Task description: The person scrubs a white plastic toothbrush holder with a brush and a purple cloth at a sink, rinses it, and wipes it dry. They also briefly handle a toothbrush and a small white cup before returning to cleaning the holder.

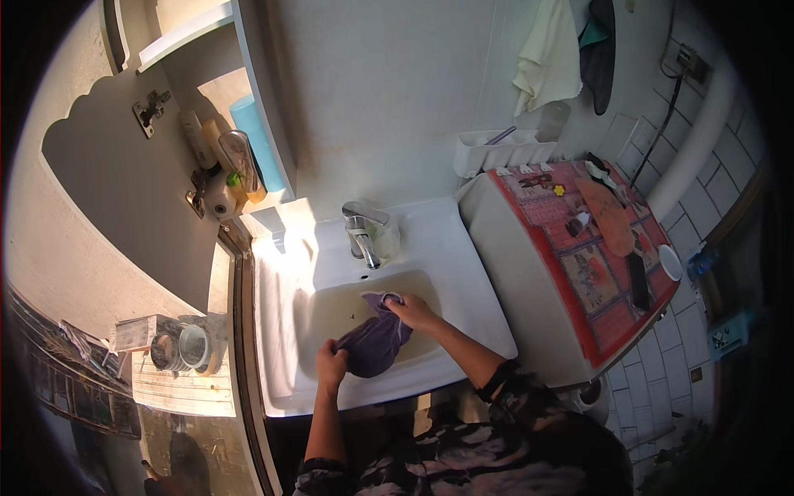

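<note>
A purple cloth [376, 343] hangs between my two hands over the basin of a white sink [488, 331]. Its lower end is above or in the cloudy water [331, 307]; I cannot tell which. My left hand [332, 364] grips the cloth's left edge near the front of the basin. At the upper right end, my right hand [411, 312] pinches it, with a paler border showing beside the fingers. Behind the cloth stands a chrome faucet [361, 237], its spout above the basin and apart from both hands.
On the left is an open cabinet with bottles [258, 140]. To the right, a red patterned cover [571, 273] bears a brush, a dark comb-like object and small items. A white holder [504, 153] and a cream towel [550, 58] hang on the back wall.
</note>
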`<state>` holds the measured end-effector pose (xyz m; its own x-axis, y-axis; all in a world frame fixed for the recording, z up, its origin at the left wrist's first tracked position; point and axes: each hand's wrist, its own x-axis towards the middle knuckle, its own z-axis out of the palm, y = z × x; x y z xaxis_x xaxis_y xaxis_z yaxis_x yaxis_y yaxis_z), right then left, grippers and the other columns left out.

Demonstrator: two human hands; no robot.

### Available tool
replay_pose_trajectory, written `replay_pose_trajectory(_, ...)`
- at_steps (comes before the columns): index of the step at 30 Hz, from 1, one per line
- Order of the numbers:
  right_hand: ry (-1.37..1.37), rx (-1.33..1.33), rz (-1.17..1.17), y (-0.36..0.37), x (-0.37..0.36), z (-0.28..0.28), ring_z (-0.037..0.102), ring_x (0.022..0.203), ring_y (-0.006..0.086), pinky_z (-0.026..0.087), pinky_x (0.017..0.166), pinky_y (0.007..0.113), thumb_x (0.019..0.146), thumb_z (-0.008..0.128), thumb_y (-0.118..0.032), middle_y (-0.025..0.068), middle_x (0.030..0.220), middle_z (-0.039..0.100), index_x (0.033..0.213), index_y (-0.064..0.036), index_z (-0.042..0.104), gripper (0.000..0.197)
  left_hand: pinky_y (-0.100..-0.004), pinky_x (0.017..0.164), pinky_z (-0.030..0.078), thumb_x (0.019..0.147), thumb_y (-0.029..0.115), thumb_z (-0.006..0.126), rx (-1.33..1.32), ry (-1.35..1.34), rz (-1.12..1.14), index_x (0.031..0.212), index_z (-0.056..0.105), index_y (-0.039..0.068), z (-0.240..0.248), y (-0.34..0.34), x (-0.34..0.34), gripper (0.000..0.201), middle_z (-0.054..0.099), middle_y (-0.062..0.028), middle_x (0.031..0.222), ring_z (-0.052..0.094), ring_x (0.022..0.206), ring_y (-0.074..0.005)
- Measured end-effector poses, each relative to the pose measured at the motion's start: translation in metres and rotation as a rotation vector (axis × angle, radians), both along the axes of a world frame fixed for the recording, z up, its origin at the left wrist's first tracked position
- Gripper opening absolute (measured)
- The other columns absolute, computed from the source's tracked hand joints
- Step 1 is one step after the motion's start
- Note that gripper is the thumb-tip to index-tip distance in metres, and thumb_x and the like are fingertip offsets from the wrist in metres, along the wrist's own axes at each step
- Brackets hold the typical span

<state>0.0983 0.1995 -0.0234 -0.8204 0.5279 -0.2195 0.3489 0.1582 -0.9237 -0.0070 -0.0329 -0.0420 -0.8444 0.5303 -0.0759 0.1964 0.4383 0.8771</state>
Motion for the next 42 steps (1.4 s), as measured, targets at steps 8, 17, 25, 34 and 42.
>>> replay_pose_trajectory(8,-0.312,0.565,-0.105,0.007,0.065,-0.042,0.056,0.097,0.0358,0.047,0.081,0.046,0.082,0.059,-0.040,0.0165,0.107,0.055,0.116,-0.0123,0.057,0.044,-0.0447,0.078,0.046,0.073,0.015,0.059,-0.410,0.442,-0.183,0.098,0.061,0.004,-0.040,0.051,-0.010,0.027,0.063,-0.0174,0.100,0.059,0.097,-0.0347)
replay_pose_trajectory(17,-0.434,0.402,0.384,-0.006,0.067,-0.062,0.055,0.107,0.0347,0.045,0.087,0.046,0.076,0.064,-0.027,0.0191,0.116,0.056,0.119,-0.0082,0.055,0.048,-0.0394,0.085,0.044,0.083,0.011,0.052,-0.241,-0.091,-0.524,0.102,0.063,0.010,-0.014,0.102,0.013,0.022,0.066,-0.0051,0.089,0.062,0.081,-0.0213)
replay_pose_trajectory(25,0.217,-0.332,0.292,0.018,0.054,0.036,0.056,0.084,0.0127,0.045,0.077,0.027,0.081,0.063,-0.008,0.0035,0.090,0.061,0.096,0.0009,0.060,0.018,-0.0282,0.086,0.048,0.092,0.010,0.052,0.928,-0.738,-0.414,0.113,0.054,0.001,0.151,0.096,0.029,0.023,0.061,-0.0058,0.104,0.059,0.093,-0.0133)
replay_pose_trajectory(34,0.799,-0.991,-0.202,0.050,0.063,0.137,0.060,0.078,0.0164,0.049,0.073,0.034,0.086,0.051,-0.010,0.0034,0.082,0.059,0.090,-0.0053,0.056,0.008,-0.0290,0.090,0.046,0.088,0.005,0.056,0.615,-0.372,-0.256,0.124,0.052,0.000,0.186,0.060,-0.003,0.036,0.062,-0.0064,0.109,0.058,0.100,-0.0149)
replay_pose_trajectory(42,0.474,-0.420,-0.284,0.070,0.046,0.056,0.055,0.074,0.0094,0.047,0.068,0.024,0.079,0.059,-0.002,0.0023,0.082,0.060,0.093,-0.0020,0.061,0.014,-0.0254,0.064,0.046,0.080,0.003,0.062,0.375,-0.170,0.137,0.107,0.059,-0.003,0.086,0.034,-0.052,0.028,0.061,-0.0058,0.080,0.057,0.070,-0.0129)
